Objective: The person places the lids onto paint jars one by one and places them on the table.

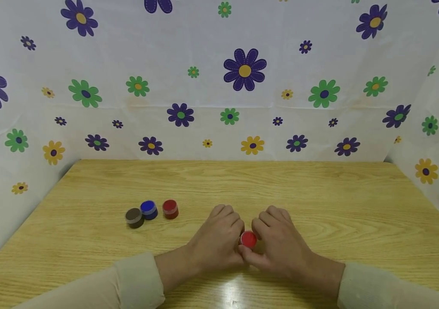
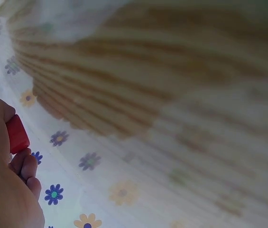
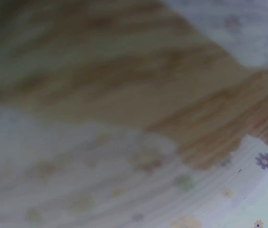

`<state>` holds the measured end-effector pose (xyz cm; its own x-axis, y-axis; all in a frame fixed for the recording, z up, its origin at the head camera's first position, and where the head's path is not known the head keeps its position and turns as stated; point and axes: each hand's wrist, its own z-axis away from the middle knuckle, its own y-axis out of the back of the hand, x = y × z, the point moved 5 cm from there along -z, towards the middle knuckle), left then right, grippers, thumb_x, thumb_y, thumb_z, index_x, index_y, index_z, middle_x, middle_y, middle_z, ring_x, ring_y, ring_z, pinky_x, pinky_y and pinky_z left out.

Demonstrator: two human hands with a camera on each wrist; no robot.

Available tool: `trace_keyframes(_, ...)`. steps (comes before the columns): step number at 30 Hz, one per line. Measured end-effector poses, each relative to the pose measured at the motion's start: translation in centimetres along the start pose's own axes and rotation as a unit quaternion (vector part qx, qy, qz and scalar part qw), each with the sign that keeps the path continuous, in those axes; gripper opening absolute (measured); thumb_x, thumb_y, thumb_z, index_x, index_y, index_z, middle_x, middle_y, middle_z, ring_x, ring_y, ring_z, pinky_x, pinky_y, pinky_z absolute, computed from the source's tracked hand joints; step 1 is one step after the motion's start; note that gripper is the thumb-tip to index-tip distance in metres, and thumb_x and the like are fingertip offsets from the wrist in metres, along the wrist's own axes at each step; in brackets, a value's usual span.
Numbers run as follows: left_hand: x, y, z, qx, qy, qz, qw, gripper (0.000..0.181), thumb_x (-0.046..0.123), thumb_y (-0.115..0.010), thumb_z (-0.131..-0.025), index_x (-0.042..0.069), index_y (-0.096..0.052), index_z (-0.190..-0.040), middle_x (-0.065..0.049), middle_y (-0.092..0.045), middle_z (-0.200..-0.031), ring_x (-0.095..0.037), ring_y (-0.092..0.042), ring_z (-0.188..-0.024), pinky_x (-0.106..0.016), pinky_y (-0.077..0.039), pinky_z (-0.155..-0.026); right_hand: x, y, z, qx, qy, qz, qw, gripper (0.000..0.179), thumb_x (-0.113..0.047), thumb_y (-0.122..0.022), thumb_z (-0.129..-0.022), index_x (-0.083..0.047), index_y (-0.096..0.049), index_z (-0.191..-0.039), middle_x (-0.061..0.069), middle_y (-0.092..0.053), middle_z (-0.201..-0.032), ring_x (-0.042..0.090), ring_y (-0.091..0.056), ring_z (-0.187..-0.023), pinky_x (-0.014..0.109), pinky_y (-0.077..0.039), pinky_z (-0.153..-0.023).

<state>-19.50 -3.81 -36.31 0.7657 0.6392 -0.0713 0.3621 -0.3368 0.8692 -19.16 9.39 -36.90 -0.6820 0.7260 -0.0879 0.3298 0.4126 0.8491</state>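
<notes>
A small round red pot point(image 1: 248, 239) sits low over the wooden table point(image 1: 242, 184), near its front edge at the centre. My left hand point(image 1: 219, 235) grips it from the left with curled fingers. My right hand point(image 1: 277, 240) grips it from the right, fingers curled over too. The two hands meet around the pot and hide most of it. In the left wrist view the red pot point(image 2: 17, 134) shows between thumb and fingers of my left hand point(image 2: 3, 180). The right wrist view is blurred and shows only table and flowered cloth.
Three small round pots stand in a row to the left: a brown pot point(image 1: 134, 217), a blue pot point(image 1: 148, 209) and a red pot point(image 1: 170, 208). Flowered white cloth point(image 1: 219, 86) walls the table at the back and both sides.
</notes>
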Motion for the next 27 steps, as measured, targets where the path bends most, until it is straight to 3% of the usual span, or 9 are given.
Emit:
trace_keyframes(6, -0.2, -0.03, 0.07, -0.017, 0.007, -0.001, 0.9998, 0.03, 0.041, -0.074, -0.069, 0.017, -0.058, -0.074, 0.007, -0.058, -0.073, -0.013, -0.047, -0.079, -0.029, -0.039, -0.083, 0.0, -0.04, 0.03, -0.025, -0.019, 0.001, 0.9995, 0.042, -0.059, -0.063, -0.086, -0.019, -0.052, -0.08, -0.012, -0.043, -0.074, 0.009, -0.036, -0.077, 0.032, -0.037, -0.083)
trace_keyframes(12, -0.27, -0.03, 0.05, -0.008, 0.012, 0.002, 0.9999, 0.035, 0.044, -0.077, -0.066, 0.015, -0.059, -0.074, 0.006, -0.058, -0.074, -0.013, -0.047, -0.078, -0.029, -0.039, -0.081, 0.06, -0.19, 0.08, -0.038, -0.034, -0.014, 0.9986, 0.04, -0.052, -0.066, -0.084, -0.016, -0.06, -0.101, -0.009, -0.055, -0.091, 0.01, -0.04, -0.082, 0.034, -0.039, -0.087)
trace_keyframes(19, -0.39, -0.04, 0.04, -0.01, 0.022, 0.003, 0.9997, 0.036, 0.043, -0.079, -0.066, 0.015, -0.058, -0.073, 0.006, -0.055, -0.073, -0.013, -0.046, -0.079, -0.03, -0.039, -0.083, 0.0, -0.22, 0.08, -0.024, -0.015, -0.033, 0.999, 0.033, -0.038, -0.066, -0.079, -0.016, -0.058, -0.103, -0.008, -0.057, -0.088, 0.01, -0.041, -0.082, 0.033, -0.037, -0.083)
trace_keyframes(27, -0.29, -0.09, 0.04, -0.005, 0.017, 0.008, 0.9998, 0.034, 0.041, -0.079, -0.066, 0.016, -0.056, -0.071, 0.007, -0.052, -0.07, -0.013, -0.044, -0.077, -0.029, -0.037, -0.08, -0.12, -0.3, 0.18, -0.014, -0.004, -0.029, 0.9995, 0.028, -0.034, -0.065, -0.077, -0.018, -0.057, -0.098, -0.012, -0.051, -0.082, 0.009, -0.039, -0.081, 0.03, -0.035, -0.079)
